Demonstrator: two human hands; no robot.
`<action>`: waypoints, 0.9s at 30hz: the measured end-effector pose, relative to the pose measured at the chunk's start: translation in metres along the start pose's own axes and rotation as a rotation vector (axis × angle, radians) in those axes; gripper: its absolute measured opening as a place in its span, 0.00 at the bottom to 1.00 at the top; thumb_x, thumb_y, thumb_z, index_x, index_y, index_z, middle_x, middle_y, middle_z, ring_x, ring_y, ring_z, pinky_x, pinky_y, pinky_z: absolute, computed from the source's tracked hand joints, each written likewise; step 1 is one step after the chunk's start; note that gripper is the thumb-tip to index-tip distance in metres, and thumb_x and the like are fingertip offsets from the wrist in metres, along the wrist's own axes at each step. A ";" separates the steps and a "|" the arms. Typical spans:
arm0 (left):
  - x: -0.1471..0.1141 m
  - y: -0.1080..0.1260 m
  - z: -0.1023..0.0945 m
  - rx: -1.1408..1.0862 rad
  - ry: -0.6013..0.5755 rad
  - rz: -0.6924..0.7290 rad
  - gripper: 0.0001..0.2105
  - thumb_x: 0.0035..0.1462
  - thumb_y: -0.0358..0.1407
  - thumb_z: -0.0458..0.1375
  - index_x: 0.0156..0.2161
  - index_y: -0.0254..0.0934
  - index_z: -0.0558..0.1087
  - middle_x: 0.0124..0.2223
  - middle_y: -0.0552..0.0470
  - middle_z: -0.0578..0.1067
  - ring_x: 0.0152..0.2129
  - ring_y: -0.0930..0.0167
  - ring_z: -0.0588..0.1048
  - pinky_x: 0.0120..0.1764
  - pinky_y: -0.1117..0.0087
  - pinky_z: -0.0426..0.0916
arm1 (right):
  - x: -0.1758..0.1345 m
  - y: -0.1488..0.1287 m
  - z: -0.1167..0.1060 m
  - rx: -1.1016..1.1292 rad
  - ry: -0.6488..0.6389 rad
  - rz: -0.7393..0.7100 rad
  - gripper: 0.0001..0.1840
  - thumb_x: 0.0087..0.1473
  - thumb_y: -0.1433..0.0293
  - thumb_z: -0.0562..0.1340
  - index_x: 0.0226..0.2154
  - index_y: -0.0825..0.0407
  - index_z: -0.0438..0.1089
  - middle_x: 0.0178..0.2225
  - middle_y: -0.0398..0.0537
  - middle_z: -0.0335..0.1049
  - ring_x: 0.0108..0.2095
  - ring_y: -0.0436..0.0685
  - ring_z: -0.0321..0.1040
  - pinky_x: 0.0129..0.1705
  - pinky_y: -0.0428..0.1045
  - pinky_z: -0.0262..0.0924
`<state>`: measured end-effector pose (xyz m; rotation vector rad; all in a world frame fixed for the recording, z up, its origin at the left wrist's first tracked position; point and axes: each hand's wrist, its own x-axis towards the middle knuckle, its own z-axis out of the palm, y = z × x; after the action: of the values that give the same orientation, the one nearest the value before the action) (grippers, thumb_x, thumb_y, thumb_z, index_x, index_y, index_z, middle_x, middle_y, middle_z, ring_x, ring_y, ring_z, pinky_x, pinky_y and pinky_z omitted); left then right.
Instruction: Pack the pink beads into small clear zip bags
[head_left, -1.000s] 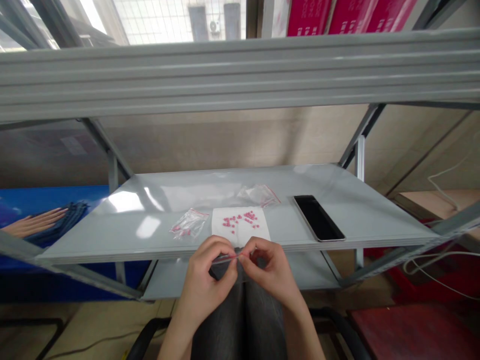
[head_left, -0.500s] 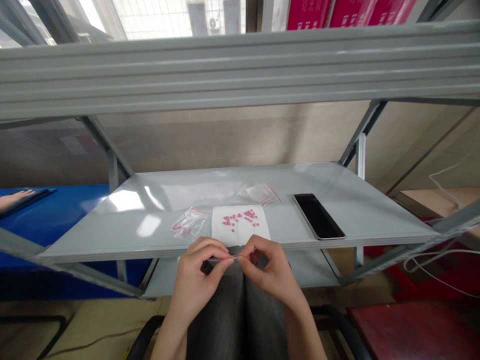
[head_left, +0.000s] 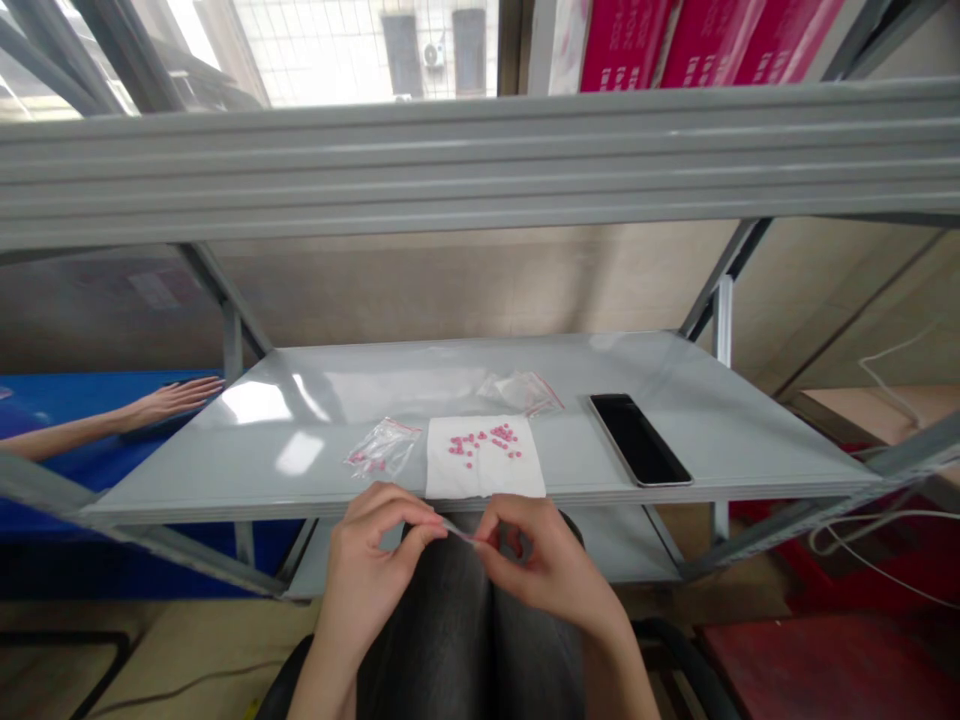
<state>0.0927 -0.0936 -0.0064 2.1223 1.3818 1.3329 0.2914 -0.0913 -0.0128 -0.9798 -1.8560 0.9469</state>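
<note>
Between my two hands runs a thin pale strand (head_left: 459, 532), sloping down to the right above my lap. My left hand (head_left: 375, 545) pinches its left end between thumb and forefinger. The right end is pinched by my right hand (head_left: 536, 555). Just beyond, on the shelf, a white paper sheet (head_left: 487, 485) carries several small pink beads (head_left: 500, 440). To its left lies a clear zip bag (head_left: 394, 440) with a few pink beads inside. Behind the paper another clear zip bag (head_left: 517, 390) lies flat; its contents cannot be made out.
A black phone (head_left: 641, 440) lies on the grey shelf (head_left: 247, 460) at right. A metal beam (head_left: 480, 170) crosses above. At far left, another person's hand (head_left: 172, 400) rests over a dark item on a blue surface. A red stool (head_left: 832, 660) stands lower right.
My hands have moved slightly apart and lower, and more of the strand shows, now slanted. The other person's hand has reached further right into view. The camera view has tilted slightly up.
</note>
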 end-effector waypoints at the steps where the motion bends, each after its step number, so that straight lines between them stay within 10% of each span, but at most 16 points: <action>1: 0.001 0.000 -0.002 -0.006 -0.018 0.015 0.05 0.53 0.33 0.64 0.26 0.42 0.78 0.27 0.54 0.78 0.27 0.70 0.76 0.33 0.69 0.70 | 0.000 -0.002 -0.001 -0.013 -0.025 0.000 0.06 0.49 0.77 0.61 0.25 0.52 0.70 0.22 0.39 0.66 0.23 0.48 0.60 0.26 0.43 0.52; 5: 0.008 -0.013 -0.015 -0.004 0.025 0.007 0.05 0.57 0.36 0.60 0.33 0.41 0.79 0.34 0.52 0.80 0.34 0.68 0.78 0.39 0.68 0.72 | 0.015 0.004 -0.018 0.054 0.097 0.010 0.06 0.52 0.72 0.61 0.25 0.52 0.70 0.24 0.42 0.68 0.25 0.49 0.63 0.27 0.44 0.55; 10: 0.009 -0.060 -0.028 0.182 0.176 -0.107 0.10 0.58 0.42 0.57 0.39 0.40 0.77 0.39 0.49 0.80 0.37 0.65 0.78 0.43 0.64 0.72 | 0.065 0.055 -0.066 0.088 0.634 0.279 0.14 0.46 0.58 0.61 0.27 0.53 0.69 0.20 0.41 0.64 0.19 0.49 0.58 0.23 0.46 0.54; 16: 0.001 -0.105 -0.023 0.342 0.222 -0.093 0.14 0.56 0.43 0.57 0.45 0.38 0.75 0.43 0.45 0.78 0.41 0.60 0.76 0.45 0.58 0.72 | 0.100 0.102 -0.094 -0.145 0.725 0.455 0.13 0.39 0.66 0.60 0.26 0.58 0.75 0.15 0.47 0.66 0.20 0.56 0.62 0.26 0.49 0.55; 22: 0.003 -0.115 -0.018 0.359 0.129 -0.011 0.14 0.57 0.40 0.58 0.48 0.39 0.75 0.50 0.44 0.77 0.48 0.59 0.73 0.52 0.54 0.68 | 0.086 0.087 -0.063 -0.323 0.748 0.424 0.26 0.47 0.66 0.57 0.45 0.63 0.75 0.20 0.49 0.69 0.25 0.60 0.65 0.32 0.51 0.56; 27: 0.007 -0.114 -0.017 0.311 0.094 -0.027 0.09 0.58 0.38 0.57 0.40 0.41 0.78 0.42 0.47 0.80 0.43 0.61 0.75 0.50 0.54 0.69 | 0.083 0.041 0.016 -0.373 0.377 0.068 0.16 0.53 0.71 0.57 0.42 0.56 0.75 0.29 0.51 0.74 0.34 0.60 0.68 0.41 0.53 0.61</action>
<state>0.0138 -0.0345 -0.0674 2.2458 1.7493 1.2926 0.2579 -0.0056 -0.0289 -1.3488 -1.7104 0.4159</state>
